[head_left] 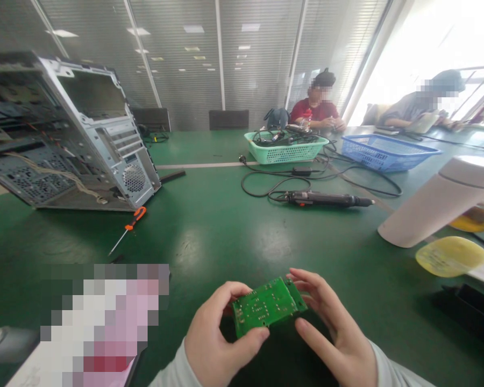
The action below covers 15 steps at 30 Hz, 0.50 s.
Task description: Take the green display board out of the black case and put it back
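A small green circuit board [264, 303] is held above the table near the front edge of the view, its solder side facing up. My left hand [221, 328] grips its left end, thumb over the near edge and fingers at the far side. Around the right end curves my right hand [333, 322], thumb and fingers apart; its thumb tip lies just off the near corner, and I cannot tell whether the fingers behind touch the board. The board's underside is hidden.
On the green table [213, 215] stand an opened computer case [105, 150], an orange-handled screwdriver [133, 221], a corded electric screwdriver [326, 199], a green basket [290, 153] of cables, a blue basket [387, 153] and a pale bottle [431, 207]. Two people sit at the far right.
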### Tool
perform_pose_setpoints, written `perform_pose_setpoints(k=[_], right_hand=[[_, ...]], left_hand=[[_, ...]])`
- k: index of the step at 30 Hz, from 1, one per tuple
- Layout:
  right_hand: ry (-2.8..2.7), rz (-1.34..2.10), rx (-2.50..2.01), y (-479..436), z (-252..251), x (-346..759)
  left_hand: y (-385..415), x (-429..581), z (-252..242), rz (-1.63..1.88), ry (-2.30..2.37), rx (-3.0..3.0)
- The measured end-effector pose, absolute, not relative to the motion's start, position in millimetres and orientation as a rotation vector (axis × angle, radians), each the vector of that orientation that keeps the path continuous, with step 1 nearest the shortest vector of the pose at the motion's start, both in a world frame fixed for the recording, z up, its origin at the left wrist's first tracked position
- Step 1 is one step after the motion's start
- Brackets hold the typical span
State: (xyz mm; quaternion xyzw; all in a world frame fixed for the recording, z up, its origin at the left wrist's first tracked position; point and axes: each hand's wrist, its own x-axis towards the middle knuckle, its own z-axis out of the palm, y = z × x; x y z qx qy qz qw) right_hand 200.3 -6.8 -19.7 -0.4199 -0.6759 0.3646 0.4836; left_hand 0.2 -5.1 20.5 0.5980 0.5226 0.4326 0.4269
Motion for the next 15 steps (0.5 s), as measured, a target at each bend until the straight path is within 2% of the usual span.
perform_pose_setpoints(k=[4, 15], right_hand=[[-1.759, 0.881, -0.966, -8.1, -10.3, 200.7], [-1.827, 0.862, -0.919, -5.9, -12.1, 203.6]], left_hand=[[-8.8, 1.8, 23.5, 1.046, 1.302, 1.704], [-9.9, 1.2, 20.3, 1.123, 1.281, 1.826]])
